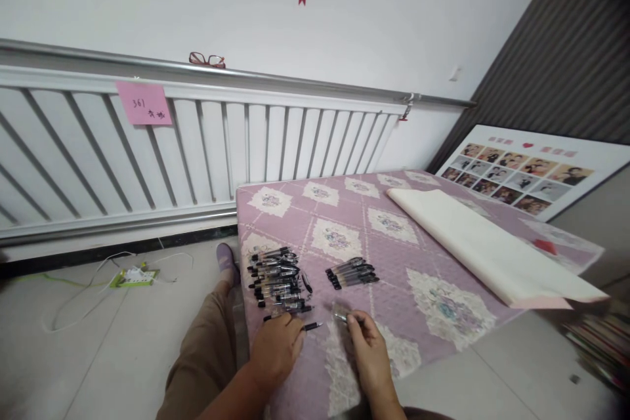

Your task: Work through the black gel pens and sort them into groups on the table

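Note:
My left hand (276, 353) is closed on a black pen (312, 326), whose pointed end sticks out to the right past my fingers. My right hand (370, 351) pinches a small clear-and-dark pen part (340, 317) between thumb and fingers; whether it is a cap or a barrel I cannot tell. Just beyond my left hand lies a loose pile of several black-and-clear pens (275, 274). A dark pen cap (306, 283) rests by the pile's right side. Farther right, several capped pens (352, 272) lie side by side in a neat group.
A purple patterned cloth (364, 220) covers the table. A large cream sheet (472, 243) lies across its right side, near a photo board (522, 170). Behind stands a white radiator (256, 144) with a pink note (144, 104). A power strip (135, 275) with cables lies on the floor.

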The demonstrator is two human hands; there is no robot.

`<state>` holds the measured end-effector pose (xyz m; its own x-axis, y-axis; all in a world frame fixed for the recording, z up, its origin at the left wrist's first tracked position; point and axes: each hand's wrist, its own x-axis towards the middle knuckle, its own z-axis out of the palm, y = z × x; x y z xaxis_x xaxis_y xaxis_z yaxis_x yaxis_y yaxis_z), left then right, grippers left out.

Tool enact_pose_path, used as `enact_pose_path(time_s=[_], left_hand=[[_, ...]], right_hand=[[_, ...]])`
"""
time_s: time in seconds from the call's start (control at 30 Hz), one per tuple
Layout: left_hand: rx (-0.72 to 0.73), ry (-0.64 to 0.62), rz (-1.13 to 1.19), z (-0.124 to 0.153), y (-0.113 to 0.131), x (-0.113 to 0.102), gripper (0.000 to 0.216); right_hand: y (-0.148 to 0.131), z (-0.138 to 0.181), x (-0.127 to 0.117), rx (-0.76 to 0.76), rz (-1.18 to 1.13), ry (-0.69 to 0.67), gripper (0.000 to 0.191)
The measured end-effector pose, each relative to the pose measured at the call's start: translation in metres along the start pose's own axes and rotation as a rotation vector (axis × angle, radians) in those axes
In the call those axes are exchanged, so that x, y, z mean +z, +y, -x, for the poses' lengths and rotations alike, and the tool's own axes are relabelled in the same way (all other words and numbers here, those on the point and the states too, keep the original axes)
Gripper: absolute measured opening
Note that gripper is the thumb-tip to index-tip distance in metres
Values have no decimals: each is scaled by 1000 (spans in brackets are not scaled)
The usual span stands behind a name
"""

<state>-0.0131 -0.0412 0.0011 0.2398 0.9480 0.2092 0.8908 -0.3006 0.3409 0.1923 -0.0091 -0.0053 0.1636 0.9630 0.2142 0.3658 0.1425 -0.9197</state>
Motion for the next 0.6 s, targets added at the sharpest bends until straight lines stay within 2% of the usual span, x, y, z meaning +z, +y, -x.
enact_pose_path(time_s=[0.07, 0.3, 0.37, 0.47, 0.6], left_hand=[[1, 11, 9, 1, -1, 2, 18], [2, 4, 17, 1, -2, 3, 18], [0, -6, 10, 0, -2, 2, 17], [0, -21, 5, 0, -1, 1, 17], [37, -44, -7, 0, -1, 1, 14]], right_hand=[[5, 0, 3, -21, 18, 67, 32], [4, 1, 17, -299, 420, 20, 20], [2, 2, 16, -335, 429, 12, 21], [-2, 4, 11, -311, 404, 1, 24], [-7, 8, 7, -350, 410, -78, 27]])
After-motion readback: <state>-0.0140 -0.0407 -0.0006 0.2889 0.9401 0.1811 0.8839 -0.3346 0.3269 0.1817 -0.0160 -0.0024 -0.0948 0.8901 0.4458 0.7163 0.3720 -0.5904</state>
